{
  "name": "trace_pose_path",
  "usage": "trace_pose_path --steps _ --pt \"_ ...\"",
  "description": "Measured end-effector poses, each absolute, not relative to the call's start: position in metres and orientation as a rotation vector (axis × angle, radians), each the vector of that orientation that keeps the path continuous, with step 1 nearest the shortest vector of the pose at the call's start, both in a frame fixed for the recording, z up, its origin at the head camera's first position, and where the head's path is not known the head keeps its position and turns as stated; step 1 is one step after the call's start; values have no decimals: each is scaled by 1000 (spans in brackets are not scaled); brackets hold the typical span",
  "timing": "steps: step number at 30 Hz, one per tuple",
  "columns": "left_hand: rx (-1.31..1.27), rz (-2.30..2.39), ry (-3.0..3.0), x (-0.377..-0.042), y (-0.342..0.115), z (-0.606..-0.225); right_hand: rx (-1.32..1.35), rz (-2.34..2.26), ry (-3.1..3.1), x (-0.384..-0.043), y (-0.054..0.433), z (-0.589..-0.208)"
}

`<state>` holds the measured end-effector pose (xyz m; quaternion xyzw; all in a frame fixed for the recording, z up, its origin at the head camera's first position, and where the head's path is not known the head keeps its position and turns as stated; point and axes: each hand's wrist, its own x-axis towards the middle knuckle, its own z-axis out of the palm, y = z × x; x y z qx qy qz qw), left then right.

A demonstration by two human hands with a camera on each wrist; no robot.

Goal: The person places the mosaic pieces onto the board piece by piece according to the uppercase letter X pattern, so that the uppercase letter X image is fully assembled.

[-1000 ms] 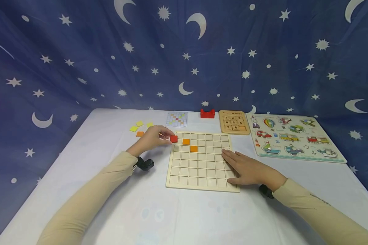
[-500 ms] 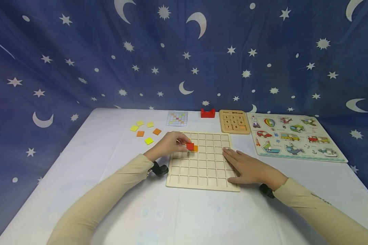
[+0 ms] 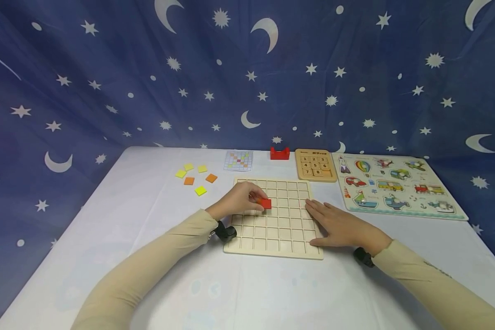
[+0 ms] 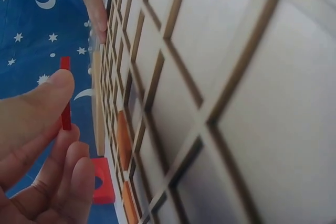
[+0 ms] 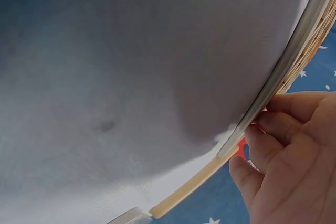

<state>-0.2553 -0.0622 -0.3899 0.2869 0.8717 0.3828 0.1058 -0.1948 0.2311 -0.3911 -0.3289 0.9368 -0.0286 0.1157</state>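
Now the left hand [image 3: 243, 198] pinches a red tile [image 3: 266, 204], likely light, stiff, best held by its edges; the right hand [image 3: 339, 224], unclenched, touches the board [image 3: 272, 233].

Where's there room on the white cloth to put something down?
Bare white cloth lies in front of the grid board, between the two sleeves. Another bare patch lies between the yellow tiles and the cloth's left edge. It's crowded along the back: pattern card, red stand, number puzzle, picture puzzle.
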Motion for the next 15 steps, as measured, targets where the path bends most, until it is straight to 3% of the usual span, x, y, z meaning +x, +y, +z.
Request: trace_pose_path --steps 15 --pt "863 1007 2595 -259 -47 -399 -952 -93 2750 -197 232 -395"
